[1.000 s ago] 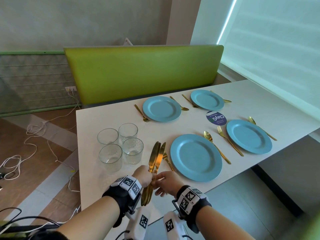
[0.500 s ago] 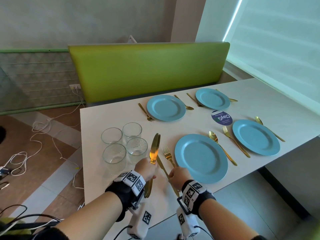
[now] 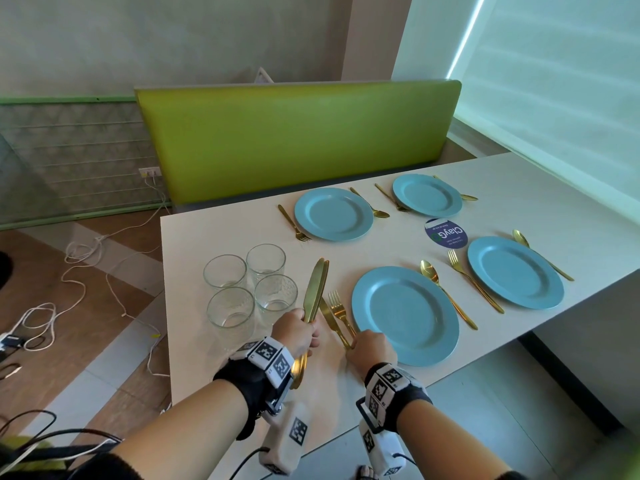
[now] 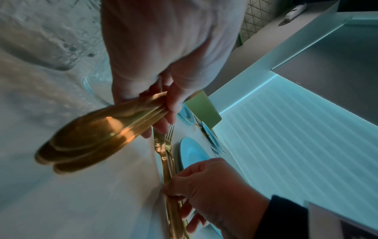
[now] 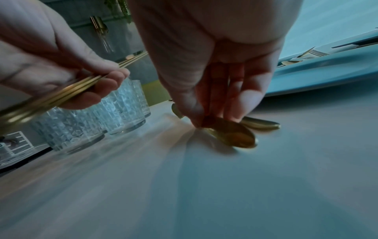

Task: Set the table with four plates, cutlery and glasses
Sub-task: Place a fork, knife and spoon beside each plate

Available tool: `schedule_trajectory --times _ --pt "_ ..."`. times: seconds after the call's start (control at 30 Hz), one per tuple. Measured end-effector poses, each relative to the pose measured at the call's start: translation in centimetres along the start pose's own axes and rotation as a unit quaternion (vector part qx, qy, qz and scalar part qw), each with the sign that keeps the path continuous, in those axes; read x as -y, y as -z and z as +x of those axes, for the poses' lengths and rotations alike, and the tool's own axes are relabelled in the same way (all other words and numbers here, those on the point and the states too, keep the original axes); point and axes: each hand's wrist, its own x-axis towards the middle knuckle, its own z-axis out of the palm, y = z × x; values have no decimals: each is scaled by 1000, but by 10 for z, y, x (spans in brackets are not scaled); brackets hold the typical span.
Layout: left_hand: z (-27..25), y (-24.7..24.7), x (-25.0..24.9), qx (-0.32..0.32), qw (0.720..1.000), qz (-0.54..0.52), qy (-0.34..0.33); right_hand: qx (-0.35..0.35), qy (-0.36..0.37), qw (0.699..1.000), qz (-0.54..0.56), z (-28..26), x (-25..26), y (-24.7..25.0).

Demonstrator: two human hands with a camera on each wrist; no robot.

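My left hand (image 3: 308, 332) grips a bundle of gold knives (image 3: 314, 291), blades pointing away, just right of the glasses. Their handle ends (image 4: 85, 142) fill the left wrist view. My right hand (image 3: 355, 342) pinches the handle of a single gold knife (image 3: 326, 315), which lies on the table between the bundle and a gold fork (image 3: 337, 306). In the right wrist view the fingertips (image 5: 235, 113) hold that knife's handle end (image 5: 233, 135) down at the tabletop. The near blue plate (image 3: 405, 313) is just right of the fork, with a spoon (image 3: 436, 282) on its far side.
Three more blue plates (image 3: 334, 214) (image 3: 427, 195) (image 3: 516, 271) each have a gold fork and spoon beside them. Several empty glasses (image 3: 252, 285) stand grouped at the table's left. A round blue sticker (image 3: 446, 233) lies mid-table. A green bench back (image 3: 294, 140) runs behind the white table (image 3: 207, 233).
My right hand has drawn one knife out of the bundle and brought it down onto the table beside the fork. My left hand still holds the other knives.
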Motion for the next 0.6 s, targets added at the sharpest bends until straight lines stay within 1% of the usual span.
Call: schedule_trajectory --times 0.17,0.4,0.53,0.6 --pt "-2 0 0 5 1000 -4 -1 -14 -13 1000 -9 0 -2 -1" --pt "-5 1 -2 13 1000 -8 -1 -14 -8 1000 -4 -4 -1 1" --pt "-7 3 -4 9 1000 -13 -8 -25 -3 999 33 -10 -2 15" --pt "-8 5 -8 4 1000 -18 -12 -36 4 996 83 -11 -3 30"
